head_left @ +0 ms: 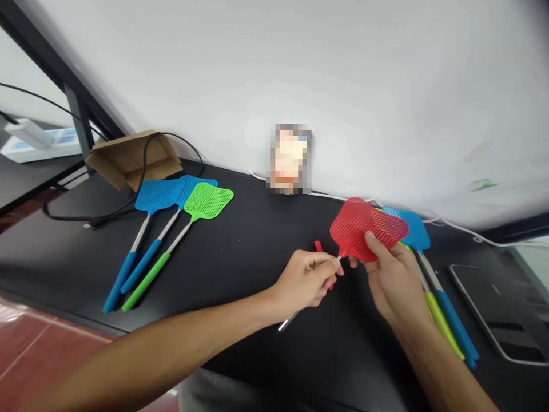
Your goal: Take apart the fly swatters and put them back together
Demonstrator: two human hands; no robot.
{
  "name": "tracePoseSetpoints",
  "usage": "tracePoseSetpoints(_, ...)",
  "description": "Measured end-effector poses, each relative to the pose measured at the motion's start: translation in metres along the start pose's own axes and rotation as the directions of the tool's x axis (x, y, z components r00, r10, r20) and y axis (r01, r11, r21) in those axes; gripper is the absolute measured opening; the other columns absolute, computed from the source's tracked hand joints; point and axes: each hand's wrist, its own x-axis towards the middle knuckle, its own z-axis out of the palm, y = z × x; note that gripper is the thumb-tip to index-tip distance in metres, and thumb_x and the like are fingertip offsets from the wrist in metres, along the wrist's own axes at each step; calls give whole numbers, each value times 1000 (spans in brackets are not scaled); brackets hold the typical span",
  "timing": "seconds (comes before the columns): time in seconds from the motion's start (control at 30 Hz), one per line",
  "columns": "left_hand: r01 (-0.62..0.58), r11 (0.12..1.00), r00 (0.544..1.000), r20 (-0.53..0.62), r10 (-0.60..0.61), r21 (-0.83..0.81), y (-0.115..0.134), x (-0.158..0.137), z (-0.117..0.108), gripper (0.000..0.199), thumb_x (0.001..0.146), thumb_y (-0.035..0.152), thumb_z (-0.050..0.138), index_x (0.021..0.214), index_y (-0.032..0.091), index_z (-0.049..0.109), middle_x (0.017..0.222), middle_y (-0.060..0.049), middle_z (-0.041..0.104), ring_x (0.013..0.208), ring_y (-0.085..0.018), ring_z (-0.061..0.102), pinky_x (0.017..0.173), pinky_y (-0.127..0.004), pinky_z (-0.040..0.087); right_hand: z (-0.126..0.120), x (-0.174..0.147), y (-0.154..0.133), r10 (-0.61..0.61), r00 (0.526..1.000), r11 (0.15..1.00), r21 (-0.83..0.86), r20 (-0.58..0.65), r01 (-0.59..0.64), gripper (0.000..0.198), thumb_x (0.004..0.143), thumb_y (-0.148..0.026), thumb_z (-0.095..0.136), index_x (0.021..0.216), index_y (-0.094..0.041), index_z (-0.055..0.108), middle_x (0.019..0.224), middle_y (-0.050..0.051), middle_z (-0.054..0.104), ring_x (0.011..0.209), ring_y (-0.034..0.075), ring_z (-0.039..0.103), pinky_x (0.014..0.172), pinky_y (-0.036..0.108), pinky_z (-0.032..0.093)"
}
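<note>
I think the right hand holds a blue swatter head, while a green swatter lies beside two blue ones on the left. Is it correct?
Not quite: the head camera view shows that the swatter head in the right hand is red, not blue. The rest is correct.

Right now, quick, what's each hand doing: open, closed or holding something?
Left hand: closed, holding the metal shaft just below the red fly-swatter head.
Right hand: closed, holding the red fly-swatter head by its edge.

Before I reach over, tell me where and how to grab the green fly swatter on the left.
Probably by the green handle, from its right: it slants toward the near table edge, and a blue swatter lies close on its left.
</note>
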Motion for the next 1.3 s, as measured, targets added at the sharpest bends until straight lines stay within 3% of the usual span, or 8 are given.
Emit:
tracePoseSetpoints(0.13, 47, 997, 998, 49, -44, -60, 1, -3, 0, 25, 91, 37, 64, 78, 16, 61, 61, 6, 44, 39, -1, 27, 35, -17, 15, -18, 19, -7, 112, 993, 970, 213, 37, -118, 16, 88, -35, 77, 87, -21, 70, 89, 1, 66, 70, 13, 59, 56, 26, 50)
tracePoseSetpoints(0.23, 112, 987, 984, 151, -94, -112, -1, -5, 1, 25, 90, 37, 65, 78, 16, 61, 60, 7, 44, 39, -1, 26, 34, -16, 14, -46, 40, -13, 36, 992, 941, 338, -120, 7, 20, 83, -34, 82, 84, -21, 67, 84, -2, 62, 66, 9, 55, 53, 22, 48)
tracePoseSetpoints(0.33, 85, 993, 985, 154, -71, -80, -2, -3, 0, 27, 91, 41, 63, 82, 17, 60, 59, 6, 49, 36, -2, 30, 33, -16, 18, -65, 54, -14, -119, 952, 967, 186, -282, 176, 24, 75, -28, 87, 85, -18, 67, 87, -1, 64, 66, 10, 57, 49, 21, 45)
tracePoseSetpoints(0.47, -194, 961, 977, -45, 207, 196, 9, 9, -13, 27, 96, 42, 54, 91, 16, 62, 63, 0, 62, 39, -9, 49, 38, -21, 37, -60, 50, -1, -35, 991, 998, -57, -132, 28, 33, 75, -37, 87, 95, -18, 69, 82, 1, 66, 60, 12, 56, 46, 24, 43)
tracePoseSetpoints(0.67, -248, 516, 798, -130, 589, 820, 32, 24, -46, 15, 96, 31, 57, 106, 21, 57, 63, 3, 68, 55, -15, 61, 65, -28, 45, -47, 40, 23, -111, 994, 798, -596, -9, 83, 62, 81, -48, 79, 130, -17, 57, 85, 4, 72, 63, 18, 60, 59, 33, 49)
tracePoseSetpoints(0.87, -49, 100, 803, -21, 596, 994, 28, 27, -55, 6, 92, 26, 59, 94, 23, 55, 76, -1, 67, 67, -20, 61, 64, -30, 37, -49, 39, 24, -356, 928, 413, -874, 106, 258, 65, 84, -45, 73, 139, -17, 51, 116, 13, 67, 87, 25, 62, 76, 42, 52)
tracePoseSetpoints(1.07, -20, -33, 832, 35, 553, 999, 30, 24, -53, 8, 91, 26, 58, 84, 22, 57, 87, -3, 70, 72, -21, 63, 65, -32, 40, -30, 23, 13, -411, 876, 271, -884, 251, 380, 21, 96, -39, 59, 104, -20, 65, 103, 9, 66, 93, 25, 60, 75, 38, 49)
tracePoseSetpoints(1.3, 65, -168, 874, 26, 486, 984, 35, 21, -46, 30, 90, 44, 60, 73, 19, 64, 68, -8, 68, 72, -29, 68, 73, -40, 48, -10, -2, 10, -307, 836, 220, -820, 455, 528, 31, 100, -42, 57, 75, -23, 54, 76, 3, 60, 77, 21, 57, 71, 36, 43)
